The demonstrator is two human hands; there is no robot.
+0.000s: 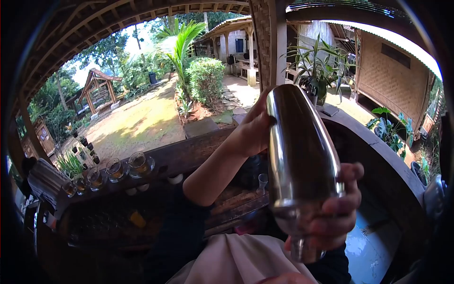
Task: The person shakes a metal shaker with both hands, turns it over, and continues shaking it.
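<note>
A shiny metal cocktail shaker (302,146) is held up close to the camera, tilted, with its broad base at the top and its narrow cap end at the bottom. My left hand (259,124) presses against the upper part from behind, its fingers mostly hidden by the metal. Around the shoulder and cap at the lower end, my right hand (338,213) is closed, with several fingers showing on the near side. Beyond the shaker, a small clear glass (262,182) stands on the dark wooden counter (222,208).
Several glass cups of amber drink, one on a saucer (142,168), line the counter's left edge. A yellow object (137,219) lies on the dark lower surface. Potted plants (312,78) stand beyond the curved counter (369,146) at right. A woven-wall post (265,42) rises ahead.
</note>
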